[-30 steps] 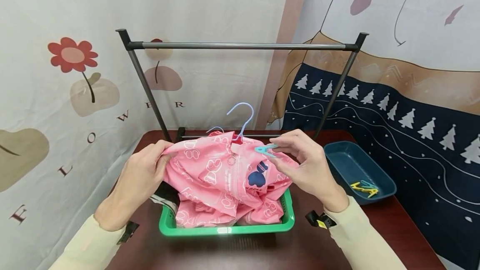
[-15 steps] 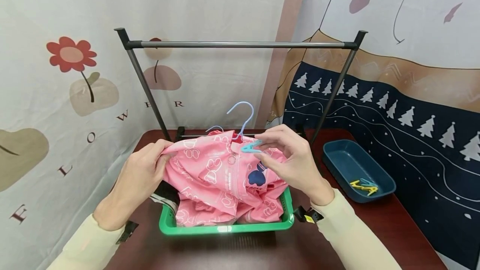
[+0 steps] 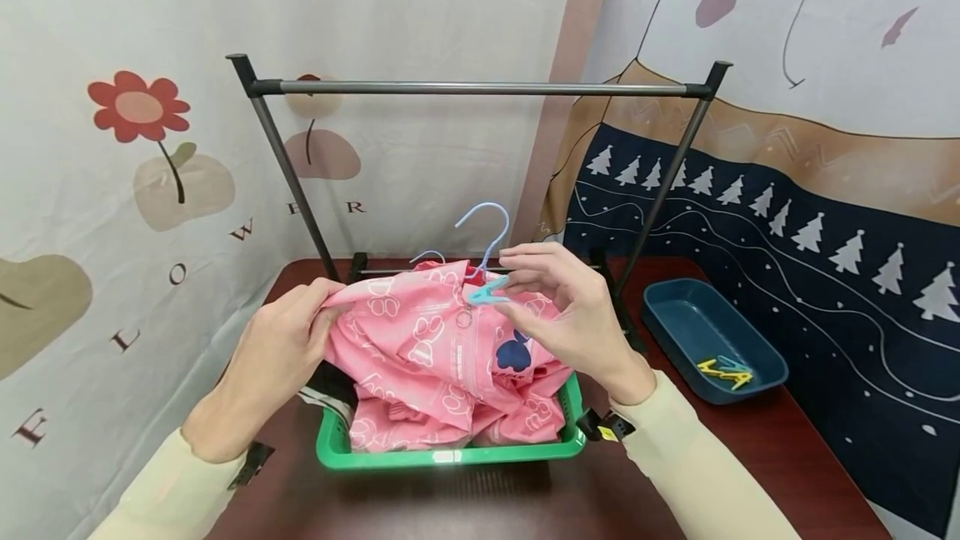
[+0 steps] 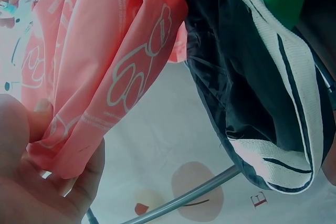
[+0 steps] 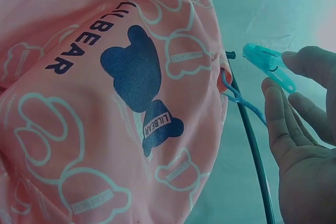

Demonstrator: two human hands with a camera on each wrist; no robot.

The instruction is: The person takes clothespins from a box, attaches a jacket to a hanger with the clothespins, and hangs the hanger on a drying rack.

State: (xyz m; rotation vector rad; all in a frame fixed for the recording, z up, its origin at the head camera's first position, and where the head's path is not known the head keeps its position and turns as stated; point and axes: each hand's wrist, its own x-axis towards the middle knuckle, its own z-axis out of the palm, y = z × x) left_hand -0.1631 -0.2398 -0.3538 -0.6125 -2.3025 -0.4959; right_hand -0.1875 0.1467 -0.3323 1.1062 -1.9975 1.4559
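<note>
A pink printed jacket with a zip [image 3: 420,348] lies bunched over a green basket, a light-blue hanger [image 3: 483,206] sticking up at its collar. My left hand [image 3: 270,357] pinches the jacket's left edge; the left wrist view shows the fabric between thumb and fingers [image 4: 89,182]. Above the collar area, my right hand [image 3: 573,319] holds a turquoise clothespin [image 3: 487,292] by its handle end. In the right wrist view, the clothespin [image 5: 262,61] appears apart from the jacket, beside the hanger's neck.
The green basket [image 3: 450,458] also holds a dark garment with white striped trim [image 4: 257,103]. Behind it, a metal rack with a horizontal bar [image 3: 480,88] stands on the dark red table [image 3: 420,507]. At right sits a blue tray [image 3: 675,294] with yellow and turquoise clothespins [image 3: 726,373].
My right hand has moved left with the clothespin, from the jacket's right side to near the collar. My left hand stays on the jacket's edge.
</note>
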